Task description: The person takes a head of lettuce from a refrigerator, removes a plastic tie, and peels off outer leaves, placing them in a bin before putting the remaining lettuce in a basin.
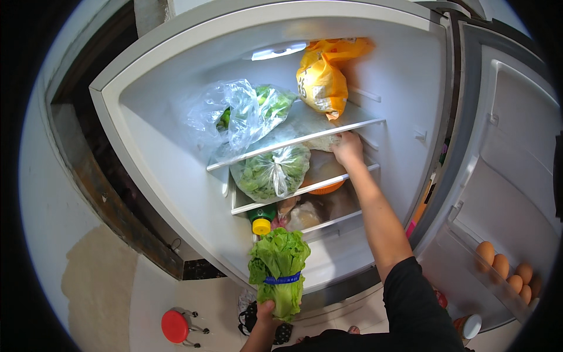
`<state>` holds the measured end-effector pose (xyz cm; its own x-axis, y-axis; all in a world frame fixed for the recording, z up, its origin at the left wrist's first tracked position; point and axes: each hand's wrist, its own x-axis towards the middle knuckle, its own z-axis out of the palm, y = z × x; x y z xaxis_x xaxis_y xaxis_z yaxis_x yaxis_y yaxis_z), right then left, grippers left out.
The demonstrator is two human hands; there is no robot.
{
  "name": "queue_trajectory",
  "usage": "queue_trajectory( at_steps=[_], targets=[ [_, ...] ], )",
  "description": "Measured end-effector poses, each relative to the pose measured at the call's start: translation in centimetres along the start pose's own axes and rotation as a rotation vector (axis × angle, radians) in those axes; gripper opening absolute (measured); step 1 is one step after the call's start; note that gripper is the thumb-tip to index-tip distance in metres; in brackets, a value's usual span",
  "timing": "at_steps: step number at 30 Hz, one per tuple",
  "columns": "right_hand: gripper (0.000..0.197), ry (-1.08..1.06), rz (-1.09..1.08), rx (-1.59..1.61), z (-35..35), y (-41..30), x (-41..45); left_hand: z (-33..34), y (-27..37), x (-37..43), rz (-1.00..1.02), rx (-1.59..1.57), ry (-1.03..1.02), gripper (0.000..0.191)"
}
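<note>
My left hand (266,313) grips the base of a head of green leaf lettuce (281,259), upright in front of the open refrigerator and bound with a blue band (282,279). Deep inside, my right hand (349,148) is under the right end of the top shelf (299,144). Its curled fingers pinch the end of a pale clear plastic bag (322,141) on the middle shelf, their tips partly hidden. Left of that bag, a knotted clear bag of leafy greens (270,174) rests on the same shelf.
The top shelf holds a clear bag of green vegetables (264,105) and a yellow plastic bag (325,83). Below are a yellow-capped green bottle (261,223), bagged food (303,215) and an orange container (326,188). Eggs (500,265) sit in the open door (484,176). A red stool (174,326) stands left.
</note>
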<state>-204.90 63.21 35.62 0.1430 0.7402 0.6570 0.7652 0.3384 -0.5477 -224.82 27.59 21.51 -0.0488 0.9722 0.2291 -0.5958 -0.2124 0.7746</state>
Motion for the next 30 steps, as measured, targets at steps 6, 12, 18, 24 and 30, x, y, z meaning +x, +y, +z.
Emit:
queue_trajectory(
  at_steps=[6,12,18,24,30],
  targets=[
    [0.023,0.085,-0.132,0.115,-2.7,-4.5,-4.9,0.1,0.2,0.3,-0.033,-0.007,-0.029,0.083],
    [0.016,0.170,-0.280,0.314,-6.2,-6.9,-9.8,0.8,0.9,1.0,-0.016,-0.161,-0.005,0.075],
    [0.036,0.210,-0.101,0.197,-6.7,-3.2,-4.8,0.5,0.6,1.8,-0.062,-0.158,-0.073,0.077],
    [0.074,-0.260,-0.171,-0.047,-5.9,-5.5,-7.3,0.6,1.2,1.6,-0.048,-0.170,-0.037,0.076],
    [0.095,-0.161,-0.079,0.018,-5.2,-3.6,-5.5,-1.1,0.5,1.1,-0.006,0.012,-0.049,0.081]
  ],
)
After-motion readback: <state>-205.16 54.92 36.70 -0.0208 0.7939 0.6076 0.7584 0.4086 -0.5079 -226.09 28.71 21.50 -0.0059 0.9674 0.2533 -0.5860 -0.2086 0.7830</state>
